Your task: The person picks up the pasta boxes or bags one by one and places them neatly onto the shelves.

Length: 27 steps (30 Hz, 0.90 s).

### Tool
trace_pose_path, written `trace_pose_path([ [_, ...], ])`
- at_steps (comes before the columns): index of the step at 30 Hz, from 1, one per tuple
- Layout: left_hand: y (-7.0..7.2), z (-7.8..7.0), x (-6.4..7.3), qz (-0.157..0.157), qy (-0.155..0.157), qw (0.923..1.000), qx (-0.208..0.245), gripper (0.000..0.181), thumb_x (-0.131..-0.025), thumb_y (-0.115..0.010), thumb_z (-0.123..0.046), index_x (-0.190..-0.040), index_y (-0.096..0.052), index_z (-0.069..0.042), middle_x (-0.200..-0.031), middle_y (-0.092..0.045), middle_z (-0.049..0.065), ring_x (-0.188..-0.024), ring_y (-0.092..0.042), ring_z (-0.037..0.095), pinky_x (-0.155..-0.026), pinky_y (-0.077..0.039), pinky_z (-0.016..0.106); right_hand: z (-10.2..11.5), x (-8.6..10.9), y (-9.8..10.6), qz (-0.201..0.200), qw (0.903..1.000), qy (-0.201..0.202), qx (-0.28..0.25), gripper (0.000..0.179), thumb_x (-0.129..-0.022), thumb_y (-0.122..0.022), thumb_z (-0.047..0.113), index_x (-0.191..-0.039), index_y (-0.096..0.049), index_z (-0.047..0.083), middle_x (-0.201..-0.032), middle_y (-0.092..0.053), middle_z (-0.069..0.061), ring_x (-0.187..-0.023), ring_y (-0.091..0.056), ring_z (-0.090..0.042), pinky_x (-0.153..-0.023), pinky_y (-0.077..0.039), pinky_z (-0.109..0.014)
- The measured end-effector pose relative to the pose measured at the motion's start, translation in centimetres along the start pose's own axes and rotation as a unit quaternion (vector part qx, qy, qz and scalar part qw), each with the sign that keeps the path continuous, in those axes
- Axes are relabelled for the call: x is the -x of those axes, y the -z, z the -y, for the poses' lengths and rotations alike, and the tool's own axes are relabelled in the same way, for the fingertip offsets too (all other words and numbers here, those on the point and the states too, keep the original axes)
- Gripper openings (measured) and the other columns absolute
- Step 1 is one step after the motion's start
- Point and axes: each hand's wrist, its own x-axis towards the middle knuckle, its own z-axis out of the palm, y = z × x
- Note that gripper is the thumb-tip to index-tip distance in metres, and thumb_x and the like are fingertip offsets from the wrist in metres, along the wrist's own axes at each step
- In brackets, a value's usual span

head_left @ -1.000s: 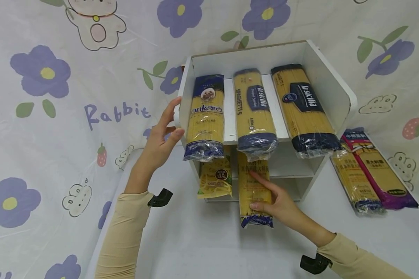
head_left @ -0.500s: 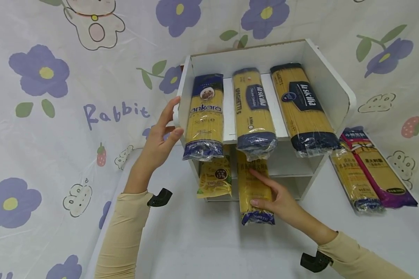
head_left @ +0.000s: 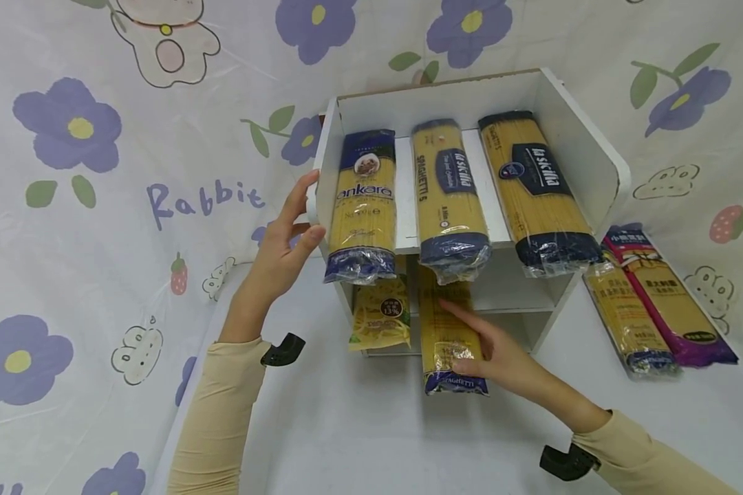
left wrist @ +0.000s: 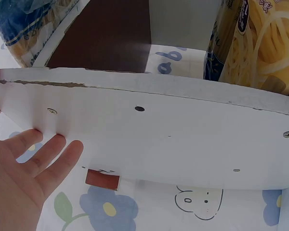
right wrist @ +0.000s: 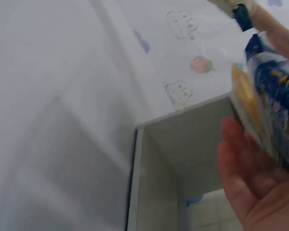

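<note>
- Two grips: your left hand [head_left: 281, 249] pinched the shelf [head_left: 582, 151] at nine o'clock, probably steadying it.
- Your right hand [head_left: 501, 356] gripped the six-o'clock spaghetti pack [head_left: 447, 338], seemingly supporting it.

The lower spaghetti packet [head_left: 447, 328] is wrapped in glossy plastic film that throws highlights; the Ankara packet [head_left: 362, 223] ends in crinkled, clear plastic. The shelf unit [head_left: 585, 137] is smooth white-faced board, its edge [left wrist: 43, 83] chipped to a rough brown core, with dull metal screw heads [left wrist: 288, 134]. The backdrop [head_left: 198, 144] looks like thin, creased sheeting, the tabletop [head_left: 347, 433] smooth and matt, the sleeves [head_left: 218, 412] matt cloth.
</note>
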Motion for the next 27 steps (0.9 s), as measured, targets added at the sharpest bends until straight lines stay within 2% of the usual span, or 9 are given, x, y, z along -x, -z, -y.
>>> trace_pose_path([
  [3, 0.0, 0.0, -0.1, 0.0, -0.003, 1.0, 0.002, 0.076, -0.091, -0.047, -0.071, -0.156, -0.022, -0.038, -0.15, -0.05, 0.0, -0.127, -0.053, 0.018, -0.104, -0.048, 0.05, -0.7, 0.8, 0.3, 0.022, 0.9985, 0.032, 0.038, 0.093, -0.086, -0.078, 0.026, -0.159, -0.02, 0.028, -0.163, -0.021, -0.021, -0.121, -0.057, -0.018, -0.083, -0.056, -0.023],
  [6, 0.1, 0.1, -0.1, 0.0, -0.006, 1.0, 0.002, 0.077, -0.092, -0.047, -0.07, -0.156, -0.022, -0.037, -0.15, -0.05, 0.001, -0.127, -0.053, 0.018, -0.104, -0.049, 0.05, -1.0, 1.5, 0.4, 0.024, 0.9957, 0.032, 0.083, 0.102, -0.08, -0.083, 0.031, -0.159, -0.018, 0.032, -0.159, -0.03, -0.023, -0.101, -0.06, -0.006, -0.076, -0.056, -0.027],
  [11, 0.0, 0.0, 0.0, -0.001, -0.005, 1.0, -0.001, 0.077, -0.092, -0.047, -0.07, -0.156, -0.022, -0.038, -0.151, -0.049, 0.0, -0.127, -0.053, 0.018, -0.104, -0.049, 0.05, -1.3, 1.8, 0.0, -0.003, 0.9925, 0.032, 0.118, 0.093, -0.082, -0.081, 0.019, -0.157, -0.026, 0.03, -0.155, -0.038, -0.019, -0.096, -0.061, -0.005, -0.074, -0.056, -0.026],
  [18, -0.2, -0.1, 0.0, 0.001, 0.001, 1.0, 0.005, 0.076, -0.092, -0.047, -0.069, -0.156, -0.022, -0.038, -0.153, -0.047, -0.001, -0.128, -0.053, 0.018, -0.105, -0.049, 0.05, -1.5, 1.7, -0.4, -0.041, 0.9882, 0.046, 0.14, 0.082, -0.084, -0.079, 0.017, -0.154, -0.037, 0.026, -0.139, -0.058, -0.018, -0.084, -0.062, -0.004, -0.068, -0.054, -0.024],
  [27, -0.1, -0.1, 0.0, -0.001, 0.005, 1.0, 0.0, 0.077, -0.092, -0.047, -0.07, -0.157, -0.021, -0.038, -0.155, -0.044, -0.006, -0.129, -0.052, 0.019, -0.105, -0.048, 0.05, -1.5, 1.2, -0.4, -0.055, 0.9854, 0.051, 0.153, 0.081, -0.082, -0.081, 0.017, -0.152, -0.04, 0.025, -0.119, -0.069, -0.014, -0.079, -0.062, -0.004, -0.066, -0.055, -0.025],
])
